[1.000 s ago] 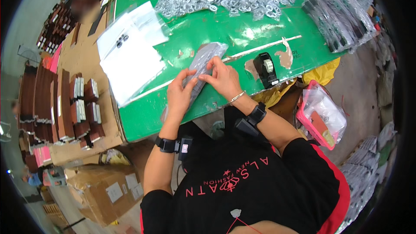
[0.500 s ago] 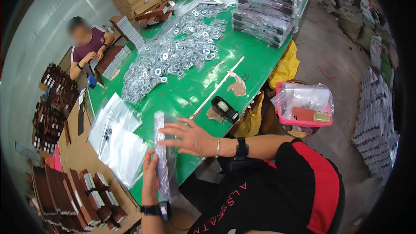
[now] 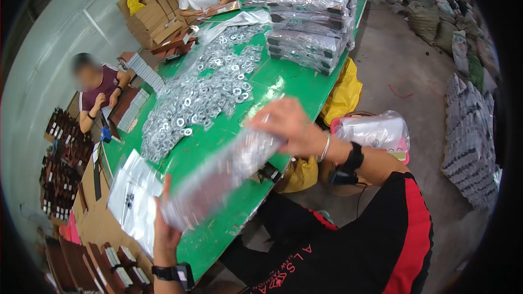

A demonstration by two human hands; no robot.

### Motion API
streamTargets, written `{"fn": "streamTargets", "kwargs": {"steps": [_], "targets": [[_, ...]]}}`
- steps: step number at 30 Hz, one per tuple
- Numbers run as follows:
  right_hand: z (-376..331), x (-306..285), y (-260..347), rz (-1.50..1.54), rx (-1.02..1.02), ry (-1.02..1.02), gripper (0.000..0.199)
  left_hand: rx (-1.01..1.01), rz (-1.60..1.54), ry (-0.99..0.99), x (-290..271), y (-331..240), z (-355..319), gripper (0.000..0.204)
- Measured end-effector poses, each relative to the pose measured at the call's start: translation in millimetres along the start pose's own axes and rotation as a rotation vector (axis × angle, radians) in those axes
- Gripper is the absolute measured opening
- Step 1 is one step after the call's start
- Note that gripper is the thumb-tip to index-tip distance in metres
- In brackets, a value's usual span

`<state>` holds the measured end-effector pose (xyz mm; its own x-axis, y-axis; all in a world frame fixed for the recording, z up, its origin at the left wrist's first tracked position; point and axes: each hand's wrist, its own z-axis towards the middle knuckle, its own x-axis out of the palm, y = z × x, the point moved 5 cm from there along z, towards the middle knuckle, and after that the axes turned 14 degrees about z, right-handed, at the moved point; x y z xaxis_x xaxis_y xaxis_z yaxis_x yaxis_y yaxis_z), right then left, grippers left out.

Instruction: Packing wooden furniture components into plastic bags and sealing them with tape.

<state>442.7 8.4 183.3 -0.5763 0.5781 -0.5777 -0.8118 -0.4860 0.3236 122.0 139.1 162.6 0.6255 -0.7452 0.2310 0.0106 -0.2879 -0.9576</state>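
Observation:
A long clear plastic bag with a flat reddish-brown piece inside [image 3: 220,177] is held slantwise above the green table [image 3: 190,253], blurred by motion. My right hand [image 3: 289,126] grips its upper right end, fingers closed on the plastic. At the lower left end my left hand [image 3: 166,226] holds the bag, its thumb pointing up and most of its fingers hidden. Flat clear bags [image 3: 131,207] lie on the table just left of my left hand. A black object [image 3: 268,173] shows partly under the package, near the table's edge.
Small bagged rings [image 3: 201,92] cover the table's middle. Wrapped packages [image 3: 308,32] are stacked at the far right corner. Two people [image 3: 101,90] sit along the far left side. A pink basket [image 3: 404,149] stands right; brown slats [image 3: 76,261] lie lower left.
The package has turned from upright to slanting and lifted off the table. My right hand has moved up and right, gripping its end. The view has shifted too.

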Motion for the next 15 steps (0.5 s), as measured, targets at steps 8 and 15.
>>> {"fn": "streamTargets", "kwargs": {"steps": [8, 15], "targets": [[13, -130, -195, -0.546, 0.613, -0.289, 0.070, 0.008, 0.178, -0.183, -4, 82, 26, 0.070], [-23, -127, -301, -0.980, 0.585, -0.223, 0.057, -0.110, 0.085, -0.389, -27, 127, -7, 0.066]]}}
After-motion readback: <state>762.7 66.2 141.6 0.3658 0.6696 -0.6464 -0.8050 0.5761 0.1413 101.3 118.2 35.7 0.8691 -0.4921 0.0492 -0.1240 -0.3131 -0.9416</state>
